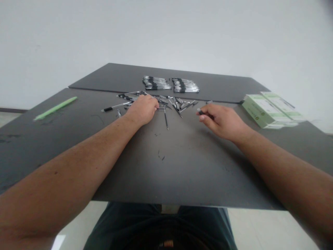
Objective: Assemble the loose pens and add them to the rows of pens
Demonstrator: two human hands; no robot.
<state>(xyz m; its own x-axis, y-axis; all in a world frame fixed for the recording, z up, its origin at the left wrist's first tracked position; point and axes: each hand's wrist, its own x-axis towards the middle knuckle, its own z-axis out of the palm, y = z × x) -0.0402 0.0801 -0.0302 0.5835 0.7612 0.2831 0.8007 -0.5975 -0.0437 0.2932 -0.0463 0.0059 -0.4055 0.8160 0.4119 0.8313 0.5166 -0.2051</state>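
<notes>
A loose heap of pen parts (177, 103), clear barrels, caps and thin refills, lies in the middle of the dark table (166, 166). My left hand (142, 109) rests palm down on the heap's left side, fingers curled over some parts; what they grip is hidden. My right hand (223, 119) sits to the right of the heap, fingers pinched on a small dark pen piece (200, 111). A single refill (165, 120) lies between my hands. Two neat stacks of assembled pens (170, 84) lie behind the heap.
A green pen (55, 108) lies at the table's far left. Two green and white boxes (270, 110) stand at the right. A second dark tabletop (213, 86) adjoins at the back, before a white wall.
</notes>
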